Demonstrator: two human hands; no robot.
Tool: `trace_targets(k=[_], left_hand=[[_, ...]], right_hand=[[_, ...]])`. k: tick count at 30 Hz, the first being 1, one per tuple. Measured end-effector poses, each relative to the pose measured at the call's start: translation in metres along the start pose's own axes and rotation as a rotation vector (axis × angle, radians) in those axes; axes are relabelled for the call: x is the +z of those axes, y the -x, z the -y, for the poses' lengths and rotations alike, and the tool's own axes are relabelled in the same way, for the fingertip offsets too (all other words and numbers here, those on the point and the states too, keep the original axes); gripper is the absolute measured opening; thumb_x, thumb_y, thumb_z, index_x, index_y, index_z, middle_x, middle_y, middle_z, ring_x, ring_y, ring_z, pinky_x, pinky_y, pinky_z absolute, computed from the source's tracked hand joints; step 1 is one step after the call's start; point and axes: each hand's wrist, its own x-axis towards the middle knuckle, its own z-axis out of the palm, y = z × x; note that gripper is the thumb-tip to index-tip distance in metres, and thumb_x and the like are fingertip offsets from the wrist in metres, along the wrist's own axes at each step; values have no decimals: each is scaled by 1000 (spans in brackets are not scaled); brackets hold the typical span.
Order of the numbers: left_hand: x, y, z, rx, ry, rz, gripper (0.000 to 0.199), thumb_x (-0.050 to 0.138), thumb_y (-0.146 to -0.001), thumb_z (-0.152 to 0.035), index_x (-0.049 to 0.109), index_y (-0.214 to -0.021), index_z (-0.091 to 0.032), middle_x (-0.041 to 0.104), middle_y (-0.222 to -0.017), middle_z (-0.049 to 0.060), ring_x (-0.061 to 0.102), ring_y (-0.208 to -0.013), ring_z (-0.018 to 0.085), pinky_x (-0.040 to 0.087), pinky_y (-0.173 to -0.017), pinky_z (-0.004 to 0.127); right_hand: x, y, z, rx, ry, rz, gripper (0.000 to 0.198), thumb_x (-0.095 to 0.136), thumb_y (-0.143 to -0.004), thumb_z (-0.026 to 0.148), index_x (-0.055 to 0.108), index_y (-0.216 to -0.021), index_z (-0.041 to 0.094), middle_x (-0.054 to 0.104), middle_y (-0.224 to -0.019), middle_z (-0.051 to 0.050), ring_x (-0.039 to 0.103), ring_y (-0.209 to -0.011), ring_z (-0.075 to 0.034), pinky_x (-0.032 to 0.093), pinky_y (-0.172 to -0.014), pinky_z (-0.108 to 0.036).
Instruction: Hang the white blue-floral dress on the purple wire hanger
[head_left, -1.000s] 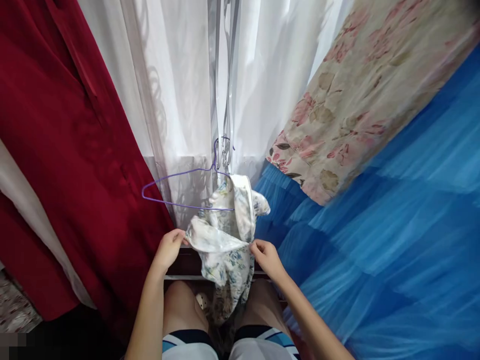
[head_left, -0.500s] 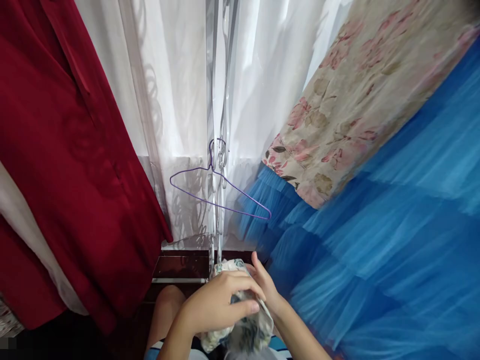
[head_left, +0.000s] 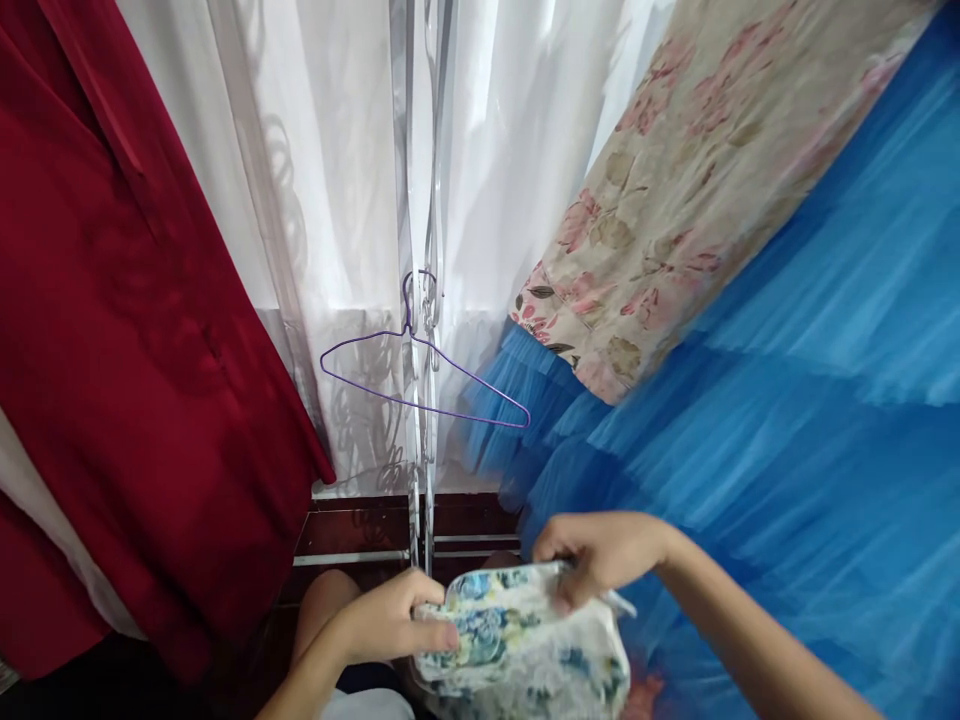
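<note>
A white fabric pouch with blue and green flowers and pale piped edges is held low in front of my lap, blurred along its lower part. My left hand grips its left edge, thumb on the near face. At the top right edge, my right hand is closed on it with fingers curled down; a small pale strip sticks out beside the thumb. Whether the pouch is unzipped I cannot tell. Beyond my hands, a purple wire hanger hangs bare on a white metal stand.
Red cloth hangs on the left. To the right are a beige floral garment and a tiered blue tulle skirt. White curtains fall behind the stand. Dark brown floor shows below.
My hands have moved apart, the right one going up and rightward onto the pouch's top edge. Bunched before, the pouch now shows a wide flat face. The view has shifted slightly.
</note>
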Motion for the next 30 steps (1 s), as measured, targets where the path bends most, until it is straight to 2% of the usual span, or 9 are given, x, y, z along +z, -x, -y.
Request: trace_targets(k=[2,5,7,10,15,18,22,26,30], left_hand=[[-19,9,-6,22,-241,-55,44,67,-79,-56,62,-65,-15,46,-58,-3,40,-56,11,28,-52,23],[-48,20,-19,92,-483,-208,36,61,-87,-43,58,-62,-17,51,-62,-2,48,-64,15,36,-61,24],[-63,26,-27,177,-523,-284,35,56,-92,-39,58,-64,-18,56,-68,1,54,-73,18,42,-71,26],[-79,34,-38,301,-489,-443,31,56,-92,-38,63,-69,-20,61,-73,5,58,-80,21,47,-79,30],[-108,55,-40,327,-329,-714,25,54,-93,-38,70,-92,-19,67,-86,4,63,-77,20,50,-69,26],[-141,69,-27,292,-491,-836,24,51,-94,-36,68,-92,-19,65,-82,3,60,-75,19,49,-73,29],[-198,68,-3,253,-927,-739,17,58,-88,-36,70,-87,-23,66,-94,6,58,-96,26,35,-102,44],[-248,39,9,160,-835,-689,19,53,-86,-33,69,-90,-24,67,-91,6,58,-94,27,37,-94,43],[-289,3,-11,194,-720,-783,19,48,-84,-30,65,-81,-22,66,-83,5,57,-88,25,41,-86,36]], right_hand=[[-29,16,5,32,99,-138,18,74,-72,27,75,-77,10,62,-63,0,48,-54,-10,35,-50,-22],[-69,29,14,-36,74,-442,17,71,-73,27,73,-73,11,58,-57,2,42,-47,-7,28,-46,-21],[-93,27,25,-151,17,-623,16,69,-72,26,71,-69,11,57,-55,2,42,-46,-7,27,-47,-21],[-118,5,44,-325,-15,-759,16,67,-72,24,71,-67,9,63,-60,-1,52,-56,-10,35,-53,-22],[-127,-60,61,-475,-146,-741,20,71,-72,29,71,-82,12,69,-69,-1,58,-59,-13,40,-54,-22],[-121,-84,61,-481,-212,-670,30,76,-71,30,69,-97,17,70,-71,0,59,-55,-12,43,-51,-21],[-115,-82,63,-467,-231,-630,45,74,-75,29,68,-118,18,74,-80,-1,63,-59,-11,46,-54,-20],[-110,-71,70,-412,-230,-622,46,74,-76,29,70,-121,19,76,-91,-3,66,-66,-12,47,-57,-21],[-104,-66,78,-387,-205,-668,41,75,-74,30,74,-114,20,77,-93,-4,68,-71,-16,50,-59,-24]])
